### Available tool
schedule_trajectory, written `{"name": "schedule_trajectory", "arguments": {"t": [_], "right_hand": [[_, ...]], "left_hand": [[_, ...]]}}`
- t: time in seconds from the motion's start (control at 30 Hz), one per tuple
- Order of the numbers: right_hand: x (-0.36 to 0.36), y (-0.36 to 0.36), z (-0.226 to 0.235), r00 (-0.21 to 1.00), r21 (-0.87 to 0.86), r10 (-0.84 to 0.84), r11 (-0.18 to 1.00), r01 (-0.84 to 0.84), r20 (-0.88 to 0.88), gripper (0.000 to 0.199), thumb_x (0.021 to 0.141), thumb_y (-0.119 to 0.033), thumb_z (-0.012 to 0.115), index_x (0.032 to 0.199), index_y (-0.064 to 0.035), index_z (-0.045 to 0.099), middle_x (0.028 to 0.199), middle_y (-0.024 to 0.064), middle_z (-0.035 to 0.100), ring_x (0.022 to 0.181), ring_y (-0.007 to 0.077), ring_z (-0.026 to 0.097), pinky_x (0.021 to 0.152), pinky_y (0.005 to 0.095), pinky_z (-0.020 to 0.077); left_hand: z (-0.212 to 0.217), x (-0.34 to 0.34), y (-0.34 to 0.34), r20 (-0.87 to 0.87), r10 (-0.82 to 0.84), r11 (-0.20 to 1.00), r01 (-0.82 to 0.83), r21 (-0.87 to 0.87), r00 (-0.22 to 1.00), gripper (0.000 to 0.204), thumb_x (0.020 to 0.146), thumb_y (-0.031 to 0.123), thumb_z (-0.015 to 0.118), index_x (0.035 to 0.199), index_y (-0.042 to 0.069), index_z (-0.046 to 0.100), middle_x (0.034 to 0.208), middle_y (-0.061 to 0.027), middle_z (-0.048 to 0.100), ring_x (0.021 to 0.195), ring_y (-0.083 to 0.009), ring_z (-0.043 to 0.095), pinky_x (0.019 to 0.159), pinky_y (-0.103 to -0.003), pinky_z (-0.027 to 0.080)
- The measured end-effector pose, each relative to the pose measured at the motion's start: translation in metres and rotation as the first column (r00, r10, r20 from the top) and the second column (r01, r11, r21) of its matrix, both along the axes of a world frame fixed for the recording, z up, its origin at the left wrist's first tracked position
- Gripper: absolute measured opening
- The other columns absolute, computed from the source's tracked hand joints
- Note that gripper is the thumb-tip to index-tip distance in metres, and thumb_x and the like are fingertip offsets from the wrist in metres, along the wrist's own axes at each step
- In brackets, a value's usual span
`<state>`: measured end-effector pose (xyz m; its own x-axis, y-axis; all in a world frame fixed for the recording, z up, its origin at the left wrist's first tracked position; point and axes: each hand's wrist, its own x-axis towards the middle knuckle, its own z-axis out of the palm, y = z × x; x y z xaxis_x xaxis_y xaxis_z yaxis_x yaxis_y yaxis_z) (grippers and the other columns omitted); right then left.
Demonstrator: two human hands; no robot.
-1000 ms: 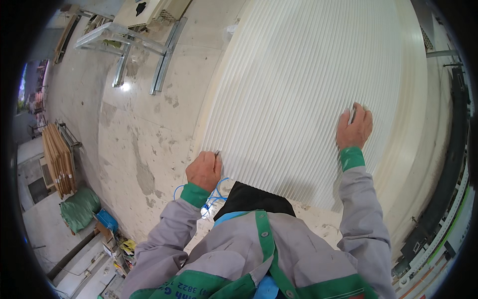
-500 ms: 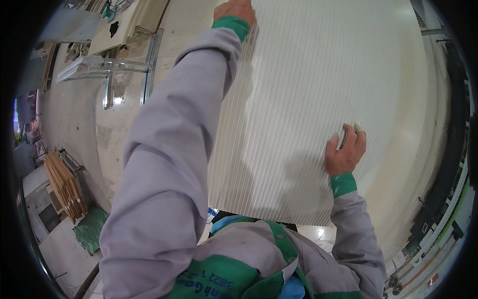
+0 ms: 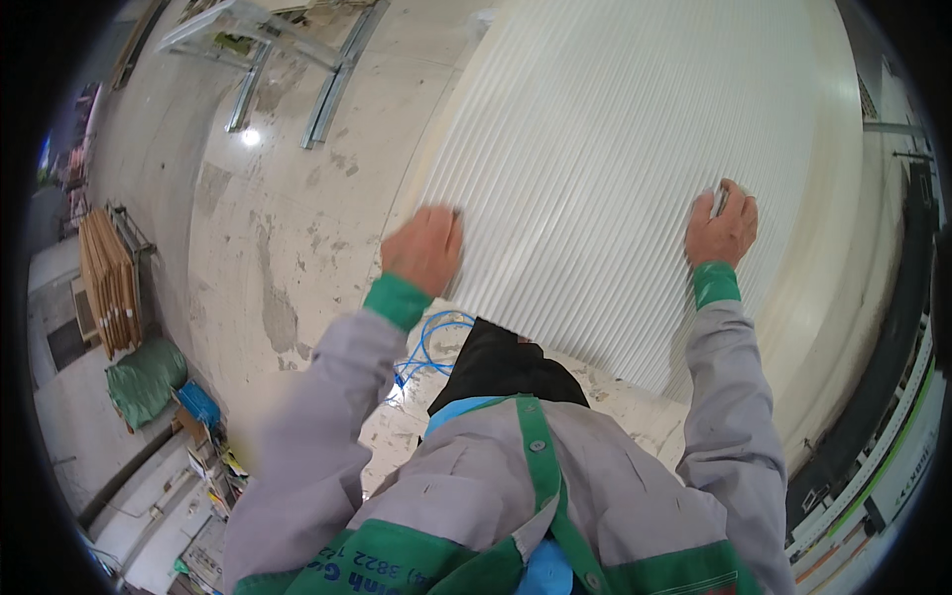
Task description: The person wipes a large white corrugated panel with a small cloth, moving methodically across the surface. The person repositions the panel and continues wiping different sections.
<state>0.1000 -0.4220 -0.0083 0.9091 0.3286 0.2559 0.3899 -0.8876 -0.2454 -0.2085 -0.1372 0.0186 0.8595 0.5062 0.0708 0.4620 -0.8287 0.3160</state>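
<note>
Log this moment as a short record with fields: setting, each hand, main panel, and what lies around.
setting: workshop with a stained pale concrete floor
main panel: large white ribbed panel, lying flat in front of the person
left hand: on the panel's left edge, fingers curled
right hand: pressed on the panel near its right side, something small under the fingers, too small to tell
near the feet: blue cable on the floor
far left: stack of wooden boards, green sack
top: metal frame rails
</note>
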Motion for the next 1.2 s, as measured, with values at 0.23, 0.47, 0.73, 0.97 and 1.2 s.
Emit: {"name": "schedule_trajectory", "arguments": {"t": [0.23,0.47,0.73,0.97,1.2], "right_hand": [[-0.004,0.004,0.007,0.999,-0.001,-0.033,0.999,0.033,-0.012,0.044,0.094,-0.033,0.061,0.130,-0.0057,0.063,0.126,0.0166,0.059,0.126,0.0355,0.053,0.112,0.0503,0.0380],[-0.008,0.008,0.014,0.996,0.013,-0.049,0.999,0.050,-0.071,0.042,0.095,-0.030,0.061,0.130,-0.0056,0.063,0.126,0.0159,0.059,0.126,0.0339,0.053,0.113,0.0487,0.0371],[-0.001,0.004,0.000,1.000,-0.011,-0.013,1.000,0.013,0.011,0.044,0.095,-0.028,0.063,0.132,-0.0050,0.059,0.134,0.0213,0.053,0.132,0.0397,0.047,0.115,0.0544,0.0339],[0.004,0.005,0.002,0.999,-0.030,-0.028,0.999,0.027,-0.038,0.046,0.090,-0.025,0.067,0.130,-0.0043,0.060,0.141,0.0230,0.049,0.135,0.0419,0.043,0.114,0.0560,0.0329],[0.010,0.003,0.007,0.996,0.019,-0.029,0.999,0.031,-0.081,0.046,0.086,-0.023,0.071,0.127,-0.0048,0.062,0.138,0.0221,0.050,0.134,0.0410,0.044,0.114,0.0550,0.0335]], "left_hand": [[0.022,-0.138,-0.048,-0.098,0.077,0.991,-0.087,-0.103,0.992,0.022,0.098,0.024,0.065,0.086,0.008,0.055,0.081,-0.0128,0.061,0.068,-0.0365,0.063,0.058,-0.048,0.049],[0.011,-0.086,-0.041,-0.020,0.071,0.995,-0.072,-0.069,0.997,0.020,0.097,0.024,0.065,0.088,0.009,0.057,0.082,-0.0128,0.063,0.068,-0.0367,0.063,0.059,-0.049,0.049],[0.012,0.076,0.006,-0.075,0.067,0.998,-0.068,-0.003,0.995,0.018,0.098,0.025,0.063,0.094,0.008,0.058,0.086,-0.0136,0.066,0.076,-0.0370,0.067,0.065,-0.048,0.053],[-0.010,0.366,0.108,-0.083,0.020,0.991,-0.009,0.132,0.996,0.021,0.100,0.029,0.052,0.100,0.011,0.063,0.102,-0.0144,0.075,0.094,-0.0393,0.072,0.078,-0.051,0.057],[-0.017,0.545,0.164,-0.069,-0.015,0.976,0.030,0.215,0.997,0.025,0.100,0.022,0.049,0.115,0.008,0.064,0.113,-0.0177,0.074,0.107,-0.0358,0.070,0.093,-0.049,0.054]]}}
